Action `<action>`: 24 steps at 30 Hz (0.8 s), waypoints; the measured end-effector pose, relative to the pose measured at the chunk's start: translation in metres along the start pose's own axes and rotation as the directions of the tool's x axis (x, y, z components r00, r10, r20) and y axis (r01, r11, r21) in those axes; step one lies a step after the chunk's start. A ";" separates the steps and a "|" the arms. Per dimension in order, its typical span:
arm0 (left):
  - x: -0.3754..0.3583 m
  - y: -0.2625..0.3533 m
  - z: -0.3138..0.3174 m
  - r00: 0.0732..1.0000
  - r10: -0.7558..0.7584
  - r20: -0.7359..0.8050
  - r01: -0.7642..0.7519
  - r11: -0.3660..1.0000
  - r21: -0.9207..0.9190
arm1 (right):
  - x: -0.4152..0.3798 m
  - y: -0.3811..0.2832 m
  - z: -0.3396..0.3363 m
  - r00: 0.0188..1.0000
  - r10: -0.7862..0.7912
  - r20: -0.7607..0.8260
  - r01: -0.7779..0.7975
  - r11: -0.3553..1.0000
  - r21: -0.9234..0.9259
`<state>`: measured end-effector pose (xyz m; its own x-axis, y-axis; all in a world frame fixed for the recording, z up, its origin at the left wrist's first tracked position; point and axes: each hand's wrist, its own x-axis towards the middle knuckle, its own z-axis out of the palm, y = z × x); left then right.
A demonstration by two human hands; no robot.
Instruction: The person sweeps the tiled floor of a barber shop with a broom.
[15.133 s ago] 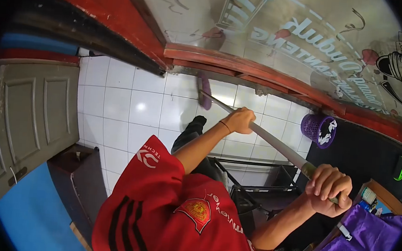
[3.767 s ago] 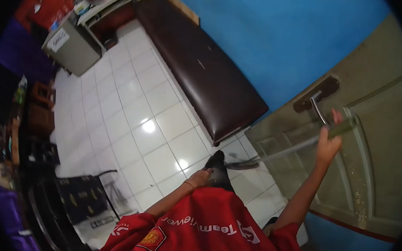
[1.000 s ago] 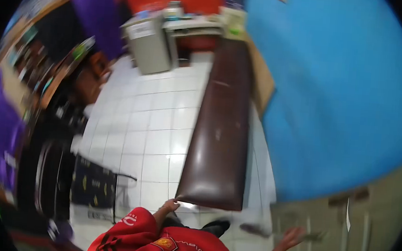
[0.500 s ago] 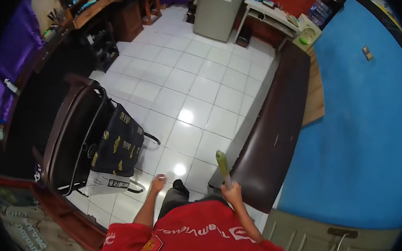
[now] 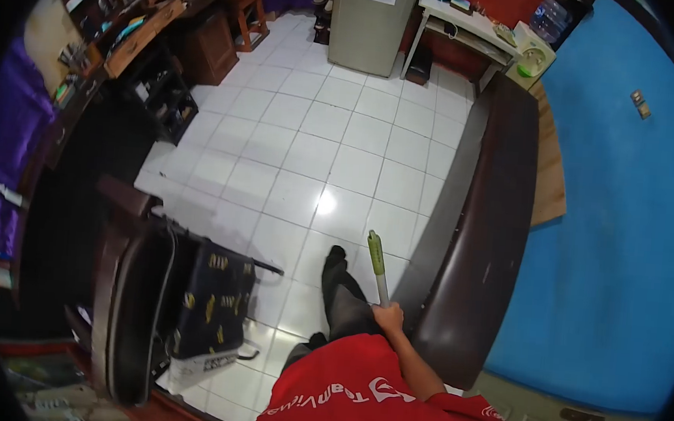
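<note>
The bench runs along the frame's right; the chair sits lower left, the cabinet at top centre.

right hand: fist closed, arm bent forward | left hand: hidden

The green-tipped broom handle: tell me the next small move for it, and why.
Probably lower the handle's upper end and bring the head onto the white tiled floor ahead. The right hand grips the green-tipped metal broom handle with its end pointing forward and up, beside the dark brown padded bench; the broom's head is hidden and the left hand is out of view.
</note>
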<state>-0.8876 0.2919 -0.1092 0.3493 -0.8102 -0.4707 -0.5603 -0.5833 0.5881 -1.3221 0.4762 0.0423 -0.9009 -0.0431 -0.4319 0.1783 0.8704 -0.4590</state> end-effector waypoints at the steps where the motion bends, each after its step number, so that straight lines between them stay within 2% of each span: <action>1: 0.005 0.028 0.009 0.998 0.040 -0.045 -0.041 0.999 -0.027 | 0.020 -0.010 0.015 0.998 0.056 -0.032 -0.057 0.998 -0.021; 2: 0.011 0.056 0.022 0.994 0.080 -0.072 -0.083 0.995 -0.048 | 0.046 -0.013 0.031 0.998 0.060 -0.028 -0.060 0.998 0.007; 4: 0.013 0.100 0.064 0.980 0.157 -0.126 -0.165 0.985 -0.058 | 0.094 -0.004 0.055 0.993 0.092 0.080 -0.090 0.996 -0.025; 6: 0.011 0.147 0.101 0.952 0.254 -0.170 -0.267 0.962 -0.055 | 0.129 -0.014 0.041 0.989 0.109 0.103 -0.110 0.994 0.005; 7: 0.012 0.167 0.120 0.882 0.403 -0.243 -0.424 0.905 -0.038 | 0.138 -0.025 0.022 0.972 0.175 0.157 -0.182 0.983 0.035; 8: 0.015 0.189 0.141 0.671 0.640 -0.374 -0.684 0.729 0.020 | 0.150 -0.042 0.007 0.949 0.234 0.209 -0.254 0.964 0.073; 9: 0.024 0.217 0.163 0.655 0.660 -0.369 -0.703 0.711 0.024 | 0.166 -0.051 0.003 0.966 0.249 0.064 -0.255 0.961 0.112; 10: 0.030 0.242 0.179 0.599 0.766 -0.232 -0.788 0.615 -0.003 | 0.173 -0.060 -0.004 0.959 0.273 -0.075 -0.261 0.955 0.139; 12: 0.031 0.279 0.191 0.436 0.898 0.068 -0.893 0.440 -0.090 | 0.201 -0.062 -0.007 0.931 0.311 -0.190 -0.253 0.927 0.278; 13: 0.024 0.314 0.204 0.685 0.550 0.478 -0.454 0.835 -0.309 | 0.211 -0.061 -0.006 0.922 0.313 -0.229 -0.227 0.914 0.337; 14: 0.019 0.347 0.217 0.694 0.008 0.720 0.135 0.981 -0.142 | 0.228 -0.065 -0.006 0.909 0.312 -0.277 -0.186 0.897 0.400; 15: 0.018 0.371 0.236 0.697 0.042 0.716 0.094 0.984 -0.149 | 0.248 -0.068 -0.004 0.903 0.324 -0.283 -0.191 0.891 0.412; 16: 0.018 0.390 0.253 0.700 0.070 0.711 0.053 0.987 -0.149 | 0.263 -0.070 -0.002 0.902 0.361 -0.237 -0.204 0.840 0.502; 17: -0.002 0.422 0.259 0.692 0.058 0.720 -0.029 0.998 -0.053 | 0.275 -0.073 -0.001 0.899 0.396 -0.189 -0.222 0.781 0.584; 18: 0.001 0.435 0.270 0.681 0.053 0.731 -0.038 0.999 -0.037 | 0.289 -0.078 0.001 0.888 0.416 -0.195 -0.234 0.774 0.589; 19: 0.004 0.447 0.282 0.591 0.111 0.799 -0.345 0.930 0.126 | 0.306 -0.086 0.000 0.896 0.412 -0.163 -0.252 0.776 0.578; 20: 0.009 0.457 0.295 0.493 0.167 0.854 -0.631 0.744 0.218 | 0.325 -0.091 -0.001 0.904 0.405 -0.135 -0.265 0.780 0.567; 21: 0.013 0.468 0.308 0.410 0.191 0.892 -0.789 0.566 0.241 | 0.340 -0.091 0.011 0.897 0.299 -0.325 -0.098 0.853 0.513; 23: 0.030 0.481 0.342 0.392 0.108 0.914 -0.809 0.514 0.286 | 0.363 -0.083 0.031 0.852 0.314 -0.420 -0.101 0.884 0.457; 24: 0.039 0.491 0.360 0.413 0.055 0.909 -0.771 0.553 0.317 | 0.380 -0.085 0.032 0.814 0.315 -0.488 -0.116 0.911 0.395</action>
<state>-1.4194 -0.0052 -0.0753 -0.5692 -0.3136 -0.7600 -0.8169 0.3204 0.4796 -1.6669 0.3701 -0.1075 -0.8701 0.4787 -0.1173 0.4235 0.6045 -0.6747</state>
